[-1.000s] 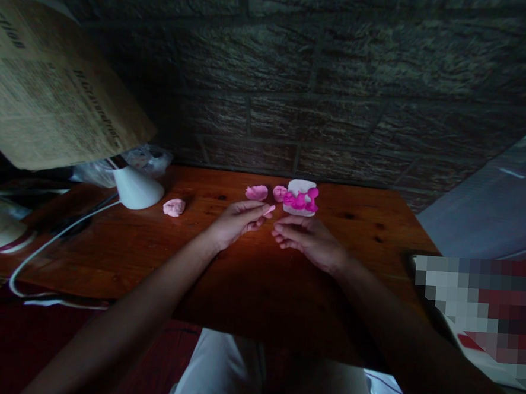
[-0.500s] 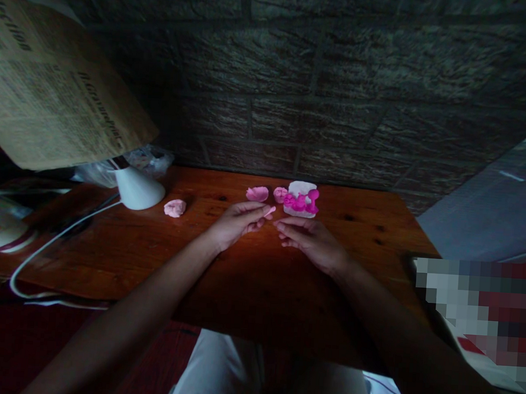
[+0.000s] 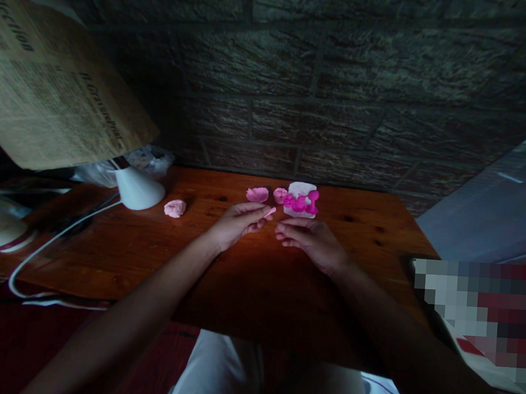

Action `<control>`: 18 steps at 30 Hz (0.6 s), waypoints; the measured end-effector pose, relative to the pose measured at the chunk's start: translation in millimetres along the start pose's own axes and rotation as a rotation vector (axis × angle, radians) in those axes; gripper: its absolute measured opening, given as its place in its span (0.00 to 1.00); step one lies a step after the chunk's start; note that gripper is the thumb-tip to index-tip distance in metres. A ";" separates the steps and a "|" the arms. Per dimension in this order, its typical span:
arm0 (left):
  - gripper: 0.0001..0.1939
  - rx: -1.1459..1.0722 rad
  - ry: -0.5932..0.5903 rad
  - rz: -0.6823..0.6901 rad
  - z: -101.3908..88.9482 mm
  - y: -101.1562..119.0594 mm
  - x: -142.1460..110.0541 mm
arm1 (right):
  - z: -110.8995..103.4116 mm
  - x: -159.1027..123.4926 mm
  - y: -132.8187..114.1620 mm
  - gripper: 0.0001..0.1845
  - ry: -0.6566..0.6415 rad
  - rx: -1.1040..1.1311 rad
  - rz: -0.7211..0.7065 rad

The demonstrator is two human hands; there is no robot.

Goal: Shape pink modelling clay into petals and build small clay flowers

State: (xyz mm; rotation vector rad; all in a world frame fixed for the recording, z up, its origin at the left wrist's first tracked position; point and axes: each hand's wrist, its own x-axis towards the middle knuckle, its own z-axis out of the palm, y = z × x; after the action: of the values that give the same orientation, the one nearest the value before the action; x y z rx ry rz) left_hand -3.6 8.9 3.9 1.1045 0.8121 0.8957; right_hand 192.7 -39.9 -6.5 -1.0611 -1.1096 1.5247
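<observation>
Head view: a person is working with both bare hands over a brown table (image 3: 354, 232), in dim light.
Left hand (image 3: 242, 224): it is pinching a small pink piece (image 3: 270, 211) between thumb and forefinger, with one end sticking out toward the right.
Right hand (image 3: 309, 240): its thumb and fingertips are curling close together, near the pink piece but apart from it; whether they are holding a scrap, one cannot tell.
Pinch: the pink piece is looking soft, so a light grip is probably serving best; hard squeezing would likely be denting it.
Free end: it is facing the right fingertips, so small, even touches there, with the left wrist steady, would seem to be sparing it from tearing.
Cup (image 3: 257, 195): this pink, hollow shape is lying just beyond the left hand, so the knuckles are needing care not to be brushing it.
Knob (image 3: 280, 195): it is sitting beside the pad, between it and the cup.
Pad (image 3: 302, 189): this white sheet is bearing bright magenta bits (image 3: 301, 202), just beyond the right hand; lifting that wrist would probably be avoiding smears.
Lump (image 3: 175, 208): it is lying well left, near the lamp (image 3: 139, 187), out of the hands' way.
</observation>
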 end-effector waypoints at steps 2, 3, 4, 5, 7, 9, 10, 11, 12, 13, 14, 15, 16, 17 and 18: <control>0.23 0.006 -0.006 0.012 -0.5 -0.9 0.3 | -0.3 -0.1 0.2 0.18 -0.024 -0.024 -0.004; 0.23 0.010 -0.008 0.017 -0.8 -1.3 0.4 | -0.2 -0.3 0.0 0.19 -0.035 -0.035 -0.012; 0.23 0.016 -0.010 0.021 -1.2 -1.6 0.5 | -0.1 -0.7 -0.5 0.19 -0.046 -0.047 -0.024; 0.23 0.021 -0.010 0.023 -1.5 -1.9 0.6 | 0.2 -1.2 -1.3 0.19 -0.057 -0.059 -0.038; 0.22 0.030 -0.012 0.023 -2.1 -2.1 0.7 | 0.7 -2.2 -3.2 0.19 -0.070 -0.078 -0.068; 0.21 0.032 -0.015 0.022 -2.4 -2.3 1.0 | 0.9 -2.7 -4.6 0.18 -0.063 -0.084 -0.086; 0.21 0.032 -0.016 0.022 -2.5 -2.3 1.1 | 0.8 -2.7 -4.7 0.18 -0.054 -0.084 -0.092; 0.21 0.030 -0.014 0.022 -2.5 -2.4 1.3 | 0.7 -2.5 -4.5 0.17 -0.043 -0.086 -0.096; 0.21 0.028 -0.012 0.020 -2.4 -2.4 1.4 | 0.4 -2.1 -3.8 0.17 -0.034 -0.090 -0.098; 0.21 0.025 -0.011 0.019 -2.3 -2.4 1.4 | 0.1 -1.5 -2.8 0.17 -0.027 -0.097 -0.099; 0.21 0.023 -0.010 0.019 -2.1 -2.4 1.4 | -0.2 -0.9 -1.7 0.17 -0.023 -0.104 -0.099; 0.21 0.022 -0.011 0.019 -2.0 -2.3 1.4 | -0.5 -0.2 -0.4 0.17 -0.019 -0.110 -0.098; 0.21 0.021 -0.013 0.020 -1.9 -2.1 1.4 | -0.8 0.5 0.8 0.17 -0.016 -0.114 -0.099; 0.20 0.020 -0.015 0.021 -1.8 -2.0 1.4 | -1.0 1.0 1.7 0.16 -0.017 -0.118 -0.100; 0.20 0.018 -0.017 0.022 -1.7 -1.9 1.3 | -1.2 1.5 2.4 0.16 -0.019 -0.125 -0.102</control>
State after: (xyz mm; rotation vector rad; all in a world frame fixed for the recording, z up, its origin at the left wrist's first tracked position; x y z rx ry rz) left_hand -4.2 10.4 1.5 1.1375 0.7968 0.8983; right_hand 193.2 -38.6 -9.2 -1.0585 -1.2669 1.4027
